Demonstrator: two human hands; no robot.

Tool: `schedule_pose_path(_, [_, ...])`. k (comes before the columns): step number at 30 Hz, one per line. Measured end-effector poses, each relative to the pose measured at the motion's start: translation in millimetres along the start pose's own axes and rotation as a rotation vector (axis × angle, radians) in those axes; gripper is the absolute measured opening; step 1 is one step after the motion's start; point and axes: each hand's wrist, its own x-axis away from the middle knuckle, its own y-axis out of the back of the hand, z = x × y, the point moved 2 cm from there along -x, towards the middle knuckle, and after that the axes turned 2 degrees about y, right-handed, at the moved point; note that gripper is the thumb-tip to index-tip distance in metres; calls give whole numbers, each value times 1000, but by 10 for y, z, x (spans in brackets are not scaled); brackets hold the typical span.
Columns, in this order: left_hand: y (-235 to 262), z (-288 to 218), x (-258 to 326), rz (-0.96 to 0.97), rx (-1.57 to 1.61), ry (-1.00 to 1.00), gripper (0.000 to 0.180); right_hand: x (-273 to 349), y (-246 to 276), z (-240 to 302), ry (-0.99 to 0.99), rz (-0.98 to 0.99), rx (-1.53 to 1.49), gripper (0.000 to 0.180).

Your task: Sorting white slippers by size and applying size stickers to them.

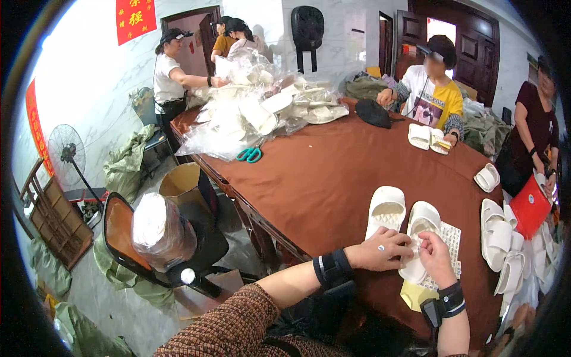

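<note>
Beyond marble walls (134, 74), brown cloth (303, 184) stretches open leftward to its edge; over the white slipper (423, 221), left hand (385, 250) curled, right hand (436, 256) pinched narrow (holding what, I cannot tell)

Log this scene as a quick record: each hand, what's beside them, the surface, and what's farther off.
Left hand: on a white slip-on slipper, grip unclear
Right hand: fingertips over the same slipper
Beside: matching white slipper; pale sheet dotted with small bumps; small yellow sheet
Surface: brown cloth-covered table
Farther: teal-handled scissors; heap of plastic-bagged white slippers
</note>
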Motion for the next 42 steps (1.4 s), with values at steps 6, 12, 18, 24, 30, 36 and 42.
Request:
schedule_pose_path(6, [-37, 83, -35, 4, -13, -31, 39, -25, -11, -88, 0, 0, -14, 32])
schedule_pose_path(12, [144, 69, -54, 45, -21, 13, 39, -146, -43, -48, 51, -2, 28, 29])
schedule_pose_path(18, [127, -6, -71, 96, 2, 58, 35, -95, -12, -43, 12, -2, 70, 32])
schedule_pose_path(24, [110, -46, -61, 102, -11, 55, 33, -44, -3, -36, 7, 10, 68, 31])
schedule_pose_path(30, [113, -37, -56, 87, -28, 47, 33, -68, -22, -65, 8, -11, 50, 33])
schedule_pose_path(36, [102, -28, -68, 24, -45, -21, 31, -89, -12, -51, -19, 14, 46, 37])
schedule_pose_path(42, [100, -29, -65, -8, -52, -46, 28, -98, -33, -64, 3, 8, 68, 38])
